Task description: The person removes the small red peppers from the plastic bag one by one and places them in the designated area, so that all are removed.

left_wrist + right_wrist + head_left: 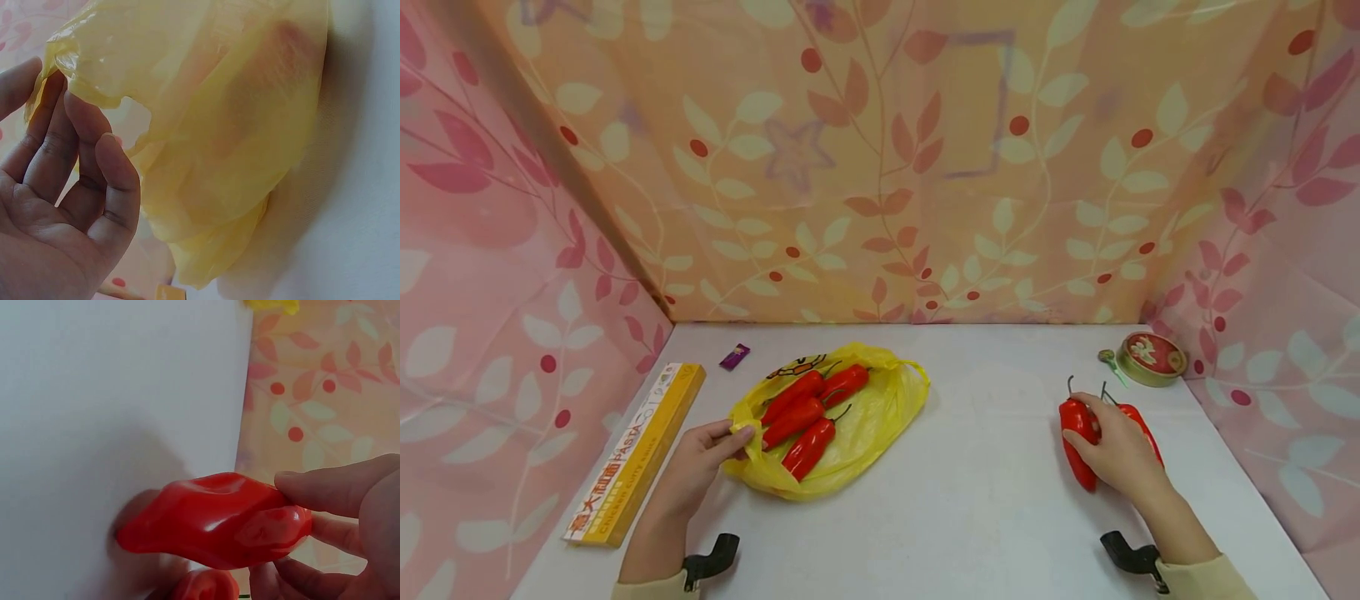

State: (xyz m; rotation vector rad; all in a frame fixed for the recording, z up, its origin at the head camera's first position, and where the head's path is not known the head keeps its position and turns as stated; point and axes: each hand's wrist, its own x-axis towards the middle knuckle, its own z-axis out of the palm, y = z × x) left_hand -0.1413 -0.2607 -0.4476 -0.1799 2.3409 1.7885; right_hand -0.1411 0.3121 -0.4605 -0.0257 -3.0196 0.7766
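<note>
At the left, my left hand (pixel 691 467) pinches the near-left rim of a yellow plastic bag (pixel 874 442) between thumb and fingers. The bag lies on its side with its mouth spread, and several red peppers (pixel 808 448) with dark stems show inside. In the left wrist view the thin film (pixel 237 125) hangs from my fingertips. On the right side of the table, my right hand (pixel 1123 450) grips a red pepper (pixel 1078 462), thumb on one side and fingers on the other. Another red pepper (pixel 1142 425) lies partly hidden behind that hand.
A yellow pasta box (pixel 636 458) lies along the left edge. A small purple packet (pixel 734 357) is at the back left. At the back right are a round red-lidded tin (pixel 1152 358) and a small green spoon-like item (pixel 1108 360). Patterned curtains enclose the white table (pixel 962 517).
</note>
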